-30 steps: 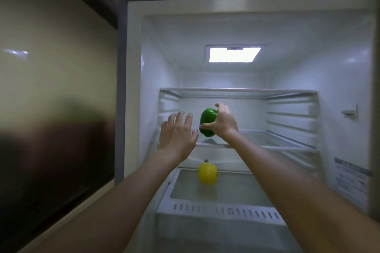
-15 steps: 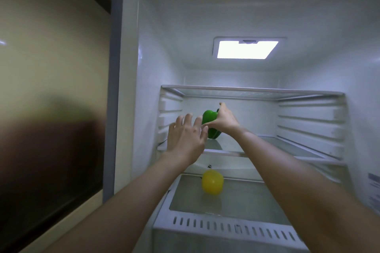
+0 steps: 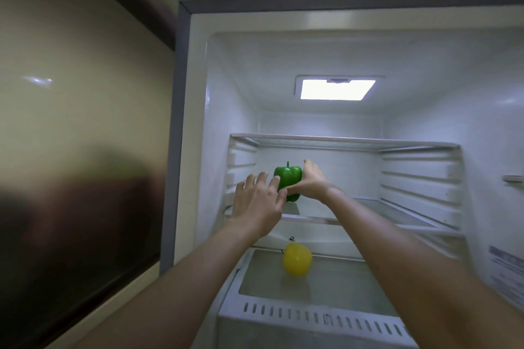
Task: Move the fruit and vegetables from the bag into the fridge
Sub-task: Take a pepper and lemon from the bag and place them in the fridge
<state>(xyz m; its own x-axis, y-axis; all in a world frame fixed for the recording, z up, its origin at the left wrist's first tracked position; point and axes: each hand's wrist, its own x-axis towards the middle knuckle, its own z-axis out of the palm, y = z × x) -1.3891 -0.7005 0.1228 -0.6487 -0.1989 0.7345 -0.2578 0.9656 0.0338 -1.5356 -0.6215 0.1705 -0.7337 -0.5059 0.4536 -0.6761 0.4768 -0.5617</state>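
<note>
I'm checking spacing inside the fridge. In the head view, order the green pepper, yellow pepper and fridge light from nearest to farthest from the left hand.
1. Green pepper: touching the left hand's fingertips, on the middle shelf.
2. Yellow pepper: below, on the lower shelf.
3. Fridge light: up on the ceiling.

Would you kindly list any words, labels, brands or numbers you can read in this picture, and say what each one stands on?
No text here can be read.
Sticker on the right inner wall of the fridge: lines of bluish print, too blurred to read.
Green pepper, yellow pepper, shelves and fridge light: no writing shows.
</note>
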